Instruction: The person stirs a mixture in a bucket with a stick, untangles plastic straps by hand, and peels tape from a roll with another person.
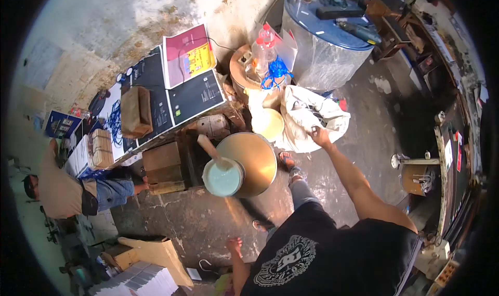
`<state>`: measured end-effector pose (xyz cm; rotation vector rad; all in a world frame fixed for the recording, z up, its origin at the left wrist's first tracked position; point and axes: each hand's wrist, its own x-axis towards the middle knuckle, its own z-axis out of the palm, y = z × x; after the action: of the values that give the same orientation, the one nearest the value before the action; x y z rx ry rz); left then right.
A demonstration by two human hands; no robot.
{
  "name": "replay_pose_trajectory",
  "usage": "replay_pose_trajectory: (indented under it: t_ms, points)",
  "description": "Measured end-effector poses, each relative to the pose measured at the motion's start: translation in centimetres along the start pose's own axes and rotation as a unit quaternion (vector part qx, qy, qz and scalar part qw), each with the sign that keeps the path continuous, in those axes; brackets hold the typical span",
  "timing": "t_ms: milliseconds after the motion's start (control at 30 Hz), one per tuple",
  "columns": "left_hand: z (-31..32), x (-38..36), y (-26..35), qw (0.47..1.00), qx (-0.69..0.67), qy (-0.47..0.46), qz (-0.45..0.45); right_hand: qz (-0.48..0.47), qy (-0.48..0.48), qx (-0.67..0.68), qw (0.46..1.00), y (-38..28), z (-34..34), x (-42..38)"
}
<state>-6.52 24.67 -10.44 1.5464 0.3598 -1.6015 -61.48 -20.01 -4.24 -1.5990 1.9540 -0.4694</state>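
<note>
- My right hand (320, 136) is above the white sack (304, 120), which lies to the right of the round drum (260, 163) and a little beyond it. The fingers are bent, with the tips near the cloth, but I cannot tell if they pinch it.
- My left hand (235, 245) is on the near side of the drum, apart from it. Its fingers are half bent and a little separate, and I see nothing held in them.
- The sack looks soft and thin, with many folds, so I judge it is light by itself and will bend under my fingers. Some dark things show in its mouth. I cannot tell what they are, and they may give it more weight.
- The best hold, I think, is the thick gathered edge on the side nearest to the drum. One thin fold could slide out or tear, so it is better to take several folds together.
- The bucket (223, 177) is at the left side of the drum, and it has pale blue-green liquid inside. I would expect it heavy and easy to spill, so it should be taken by two opposite sides and carried level.
- A wooden stick (209, 146) leans out of this bucket, stiff and probably light. Its upper end looks the cleaner place to hold.
</note>
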Motion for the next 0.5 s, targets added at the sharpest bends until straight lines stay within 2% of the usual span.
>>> replay_pose_trajectory:
  t_ms: [33,67,133,200,233,267,300,367,400,433,500]
  points:
    - [0.9,-0.7,-1.1,0.982,-0.119,-0.107,-0.100,-0.016,0.007,0.006,1.000,0.0,0.0,3.5]
    - [3.2,-0.7,-2.3,0.928,-0.237,-0.215,-0.192,-0.035,0.021,0.011,0.999,-1.2,-0.7,8.0]
    - [7.4,-1.5,-5.4,0.990,-0.025,-0.089,-0.103,-0.066,0.027,0.014,0.997,-0.8,-0.2,16.2]
    - [13.7,-4.9,-7.2,0.992,0.124,0.021,-0.007,-0.075,0.042,0.014,0.996,-1.9,0.0,22.7]
    - [15.4,-5.8,-6.7,0.963,-0.221,-0.052,-0.148,-0.077,0.038,-0.009,0.996,-2.7,0.1,25.5]
    - [17.3,-7.0,-6.5,0.994,0.066,0.008,-0.084,-0.079,0.037,-0.033,0.996,-3.6,-0.1,27.8]
    - [18.4,-7.9,-6.9,0.930,0.366,-0.006,0.041,-0.089,0.028,-0.051,0.994,-4.8,-0.4,29.4]
    - [20.7,-9.0,-7.4,0.864,0.494,0.031,0.093,-0.111,0.014,-0.087,0.990,-7.8,-1.4,32.4]
    - [21.9,-9.3,-7.4,0.936,0.346,0.071,0.014,-0.114,-0.013,-0.119,0.986,-8.9,-1.5,33.7]
    - [23.2,-9.7,-7.4,0.973,0.181,0.134,-0.048,-0.116,-0.041,-0.151,0.981,-9.8,-1.5,34.9]
    - [25.1,-10.1,-6.8,0.972,0.123,0.187,-0.073,-0.120,-0.090,-0.209,0.966,-10.8,-0.8,37.3]
